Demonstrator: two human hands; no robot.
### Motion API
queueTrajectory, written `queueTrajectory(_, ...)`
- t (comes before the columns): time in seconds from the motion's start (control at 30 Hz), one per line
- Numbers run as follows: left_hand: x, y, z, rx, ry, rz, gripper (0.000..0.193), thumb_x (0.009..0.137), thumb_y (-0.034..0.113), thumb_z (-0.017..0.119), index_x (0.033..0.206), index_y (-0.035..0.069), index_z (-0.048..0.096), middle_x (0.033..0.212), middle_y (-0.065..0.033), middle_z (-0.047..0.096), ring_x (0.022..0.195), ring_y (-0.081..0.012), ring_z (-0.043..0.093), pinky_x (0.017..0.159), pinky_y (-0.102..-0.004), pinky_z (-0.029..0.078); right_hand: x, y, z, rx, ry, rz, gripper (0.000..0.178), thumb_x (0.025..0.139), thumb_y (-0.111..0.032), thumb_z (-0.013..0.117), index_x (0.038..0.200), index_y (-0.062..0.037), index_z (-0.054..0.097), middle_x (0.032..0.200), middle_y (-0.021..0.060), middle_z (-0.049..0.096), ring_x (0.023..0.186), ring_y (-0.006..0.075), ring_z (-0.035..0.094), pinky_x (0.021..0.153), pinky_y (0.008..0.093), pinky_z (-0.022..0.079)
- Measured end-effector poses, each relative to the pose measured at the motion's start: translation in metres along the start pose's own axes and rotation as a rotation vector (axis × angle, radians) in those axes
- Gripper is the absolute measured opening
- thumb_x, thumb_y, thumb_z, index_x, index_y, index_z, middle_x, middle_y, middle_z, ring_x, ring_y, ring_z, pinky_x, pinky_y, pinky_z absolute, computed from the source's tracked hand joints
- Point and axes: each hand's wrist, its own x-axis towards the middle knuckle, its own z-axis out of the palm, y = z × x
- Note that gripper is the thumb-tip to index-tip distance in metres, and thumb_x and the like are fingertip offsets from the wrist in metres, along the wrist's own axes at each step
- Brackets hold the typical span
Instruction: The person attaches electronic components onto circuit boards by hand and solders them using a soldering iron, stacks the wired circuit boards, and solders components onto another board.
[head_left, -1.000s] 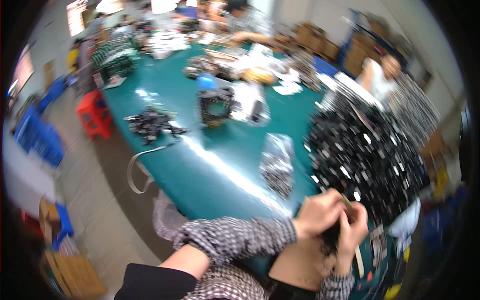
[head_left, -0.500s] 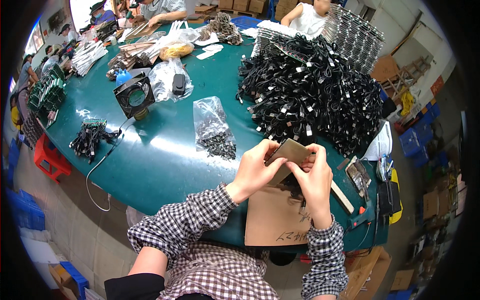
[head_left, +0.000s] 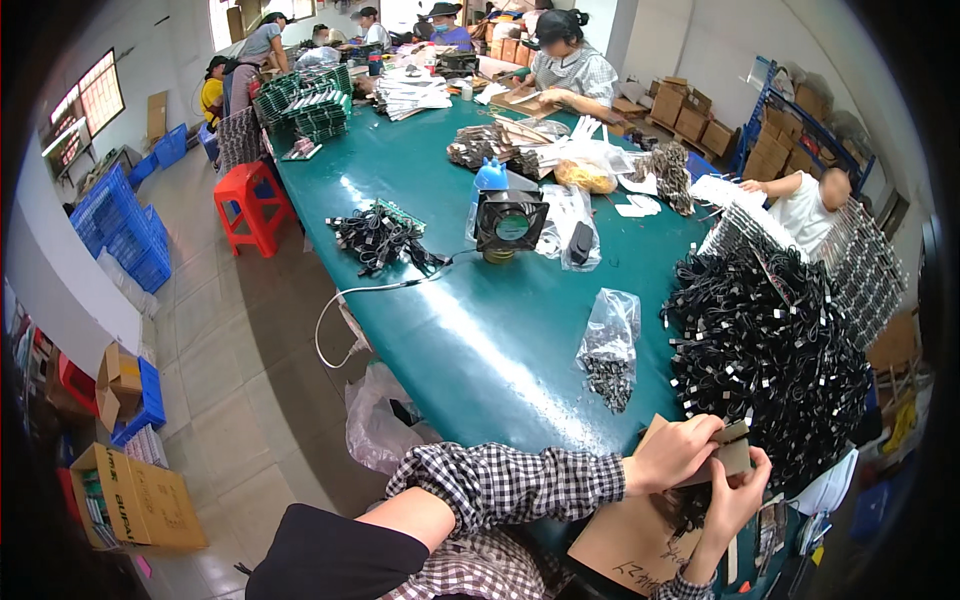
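Between both hands I hold a small flat grey-tan board with a dark strip along one edge. My left hand pinches its left side, and my right hand grips its lower right. Below them lies a brown cardboard sheet with handwriting, at the table's near edge. Some black cable shows beside my right hand, partly hidden. A large heap of black cables with metal plugs rises just beyond my hands. Left of the heap, a clear plastic bag holds many small dark parts.
A small black fan stands mid-table, its white cable hanging over the edge. Cables with green circuit boards lie to its left. Stacked green boards and a red stool are farther left. Co-workers sit around the green table.
My view has swung left, so the table and heap appear farther right. Both hands still hold the board, whose angle has changed.
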Motion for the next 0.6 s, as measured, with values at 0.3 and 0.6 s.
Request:
queueTrajectory(0.3,0.079,0.029,-0.008,-0.221,-0.056,0.226,0.023,0.072,0.003,0.061,0.092,0.001,0.051,0.084,-0.012,0.057,0.074,-0.03,0.058,0.062,-0.0351,0.047,-0.073,-0.031,-0.048,-0.411,0.25,-0.565,0.023,0.07,-0.007,0.076,0.082,0.0019,0.058,0.081,0.0101,0.059,0.066,0.0172,0.056,0.052,0.0283,0.046)
queueTrajectory(0.6,0.131,0.024,-0.009,-0.221,-0.115,0.243,0.019,0.067,0.004,0.069,0.085,0.002,0.061,0.073,-0.0066,0.06,0.067,-0.0145,0.061,0.06,-0.0259,0.048,-0.054,0.014,-0.044,0.256,0.046,-0.055,0.016,0.078,0.0,0.063,0.093,0.0024,0.056,0.081,0.0028,0.058,0.07,0.0092,0.053,0.064,0.0195,0.044)
